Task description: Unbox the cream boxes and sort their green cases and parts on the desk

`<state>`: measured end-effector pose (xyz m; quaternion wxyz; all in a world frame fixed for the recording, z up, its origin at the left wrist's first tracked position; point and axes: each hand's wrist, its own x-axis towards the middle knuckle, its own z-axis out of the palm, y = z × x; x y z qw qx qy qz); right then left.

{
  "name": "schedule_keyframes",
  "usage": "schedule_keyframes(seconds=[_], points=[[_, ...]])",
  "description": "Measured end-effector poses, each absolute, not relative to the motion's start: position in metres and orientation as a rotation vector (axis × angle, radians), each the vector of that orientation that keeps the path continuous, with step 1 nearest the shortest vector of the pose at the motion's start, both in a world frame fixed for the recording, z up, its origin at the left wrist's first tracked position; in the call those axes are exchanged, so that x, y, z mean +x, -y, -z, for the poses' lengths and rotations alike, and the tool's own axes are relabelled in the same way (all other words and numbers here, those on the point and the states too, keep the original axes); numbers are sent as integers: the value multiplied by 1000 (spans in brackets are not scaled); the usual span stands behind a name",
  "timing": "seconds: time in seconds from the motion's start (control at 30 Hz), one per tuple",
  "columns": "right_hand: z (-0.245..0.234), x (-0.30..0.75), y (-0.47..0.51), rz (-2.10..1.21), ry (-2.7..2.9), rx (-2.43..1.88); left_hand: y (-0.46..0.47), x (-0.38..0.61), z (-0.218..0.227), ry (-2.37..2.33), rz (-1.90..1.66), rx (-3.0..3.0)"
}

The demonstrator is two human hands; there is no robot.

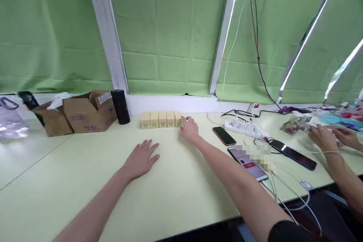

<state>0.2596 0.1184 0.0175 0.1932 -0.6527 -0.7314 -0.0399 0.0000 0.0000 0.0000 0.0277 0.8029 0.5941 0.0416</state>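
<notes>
Several small tan cardboard boxes (pixel 162 119) stand side by side in a row on the pale table, each with a small green-edged label on its front. My right hand (pixel 190 129) reaches to the right end of that row. Its bent fingers are closed against the right edge of the last small cardboard box (pixel 177 118), and part of the grip is hidden by the hand itself. Nearer to me, my left hand (pixel 141 159) lies palm down on the table, fingers spread, holding nothing.
Left of the row are a black cylinder (pixel 120 106) and an opened carton (pixel 89 112). On the right lie a dark phone (pixel 224 136), a lit phone (pixel 246 163), a black phone (pixel 293 154) and a power strip (pixel 245 128) with tangled cables. Another person's hands (pixel 324 138) work at far right.
</notes>
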Motion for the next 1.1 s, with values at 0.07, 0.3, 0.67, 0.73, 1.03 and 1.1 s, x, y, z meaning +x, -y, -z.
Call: schedule_keyframes(seconds=[0.07, 0.3, 0.67, 0.73, 1.03, 1.1], points=[[-24, 256, -129, 102, 2027, -1867, -1, 0, 2, -1820, -167, 2478], [-25, 242, -146, 28, 2041, -1942, -6, -7, 9, -1783, -254, 2498], [-28, 246, -145, -17, 2035, -1912, -7, -4, 9, -1788, -227, 2506], [-30, 250, -144, -36, 2042, -1875, -7, -4, 9, -1786, -233, 2505], [-28, 262, -122, -215, 1924, -1703, -1, -2, 7, -1761, -337, 2432], [-24, 262, -105, -254, 1883, -1640, -1, -1, 7, -1768, -366, 2419]])
